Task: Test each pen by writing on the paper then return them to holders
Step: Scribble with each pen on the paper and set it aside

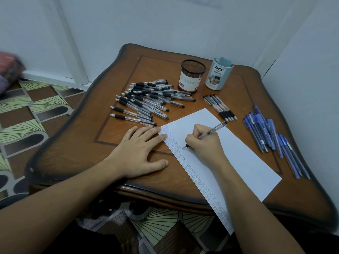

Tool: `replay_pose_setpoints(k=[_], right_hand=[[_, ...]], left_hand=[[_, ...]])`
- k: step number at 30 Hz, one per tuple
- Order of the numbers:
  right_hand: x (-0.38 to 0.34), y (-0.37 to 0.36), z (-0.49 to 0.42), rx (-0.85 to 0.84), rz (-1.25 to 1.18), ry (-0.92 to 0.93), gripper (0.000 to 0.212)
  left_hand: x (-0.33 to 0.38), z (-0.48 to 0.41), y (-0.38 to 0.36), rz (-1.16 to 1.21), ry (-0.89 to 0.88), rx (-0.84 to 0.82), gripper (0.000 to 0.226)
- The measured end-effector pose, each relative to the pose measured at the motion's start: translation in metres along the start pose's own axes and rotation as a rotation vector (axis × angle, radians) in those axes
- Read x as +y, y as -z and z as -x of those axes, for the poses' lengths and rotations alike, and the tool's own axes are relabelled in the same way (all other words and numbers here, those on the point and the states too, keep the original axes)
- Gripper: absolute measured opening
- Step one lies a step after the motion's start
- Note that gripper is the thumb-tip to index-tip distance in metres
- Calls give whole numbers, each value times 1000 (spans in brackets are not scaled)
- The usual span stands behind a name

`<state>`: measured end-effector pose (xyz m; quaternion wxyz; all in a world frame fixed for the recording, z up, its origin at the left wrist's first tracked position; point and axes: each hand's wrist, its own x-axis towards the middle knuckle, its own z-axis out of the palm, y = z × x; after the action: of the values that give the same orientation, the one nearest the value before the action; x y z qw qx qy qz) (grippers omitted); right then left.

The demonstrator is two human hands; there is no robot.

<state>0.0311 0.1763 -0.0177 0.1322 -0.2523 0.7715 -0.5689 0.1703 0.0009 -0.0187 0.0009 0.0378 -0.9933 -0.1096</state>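
Note:
My right hand [203, 143] grips a clear pen with a black grip [213, 130], its tip touching the white paper [244, 158] beside a column of small written marks along the paper's left edge. My left hand [139, 153] lies flat on the table with its fingertips pressing the paper's top left corner. A pile of several black-grip pens [146, 99] lies behind my left hand. A black mesh holder [190, 76] and a light blue holder [218, 74] stand upright at the back.
A short row of black-grip pens [220, 107] lies right of the pile. Several blue pens [271, 136] lie near the wooden table's [73, 143] right edge. White walls close in behind and on the right. Patterned floor lies to the left.

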Motion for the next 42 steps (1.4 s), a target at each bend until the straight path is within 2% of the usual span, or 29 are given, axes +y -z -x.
replay_pose_setpoints(k=[7,10,12,15,19,23,25,30,35,39,42], right_hand=[[3,0,-2,-6,16,-18,31],[2,6,-8,71,-135,-99,34],[-2,10,-12,125,-287,-180,41],[-11,13,-12,147,-341,-285,59],[-17,14,-16,82,-310,-382,39],[-19,17,-20,-73,-197,-364,57],[-23,16,-20,-104,-111,-320,53],[-29,19,-25,-69,-62,-253,43],[-29,25,-32,-39,-164,-304,38],[-29,30,-35,-66,-369,-333,30],[-27,36,-44,-15,-211,-291,27]], left_hand=[[-1,0,0,-13,6,-12,92],[0,0,0,-12,1,-8,91],[-1,0,0,-7,1,-4,91],[-1,0,0,-8,0,-10,91],[-1,0,1,0,-2,-25,91],[-1,0,1,8,1,-13,91],[-2,0,0,19,-1,-14,90],[-1,0,3,13,-5,-23,92],[0,0,5,9,1,-37,91],[0,0,6,21,2,-36,92],[0,0,5,24,-4,-17,92]])
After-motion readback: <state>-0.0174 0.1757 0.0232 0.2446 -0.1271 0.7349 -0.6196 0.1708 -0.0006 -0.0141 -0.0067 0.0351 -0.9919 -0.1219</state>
